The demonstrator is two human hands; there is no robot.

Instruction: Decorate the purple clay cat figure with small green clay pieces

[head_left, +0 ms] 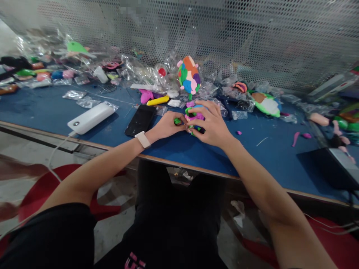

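My right hand point(212, 124) curls its fingers around a small multicoloured modelling clay piece point(191, 116) in pink, green and blue, close above the blue table. My left hand point(169, 124) comes in from the other side, fingertips pinched against the near edge of that piece. A bit of green clay point(177, 121) shows between the left thumb and forefinger. Fingers cover much of the clay piece. Just behind stands a larger patchwork clay shape point(189, 74) in orange, green, blue and pink, upright on a green stem.
A black phone point(140, 119) and a white power bank point(91, 117) with a cable lie left. A yellow clay stick point(157, 101) and plastic bags point(137, 71) line the back by a perforated metal screen point(210, 30). At right are clay scraps point(295, 138) and a dark box point(332, 168).
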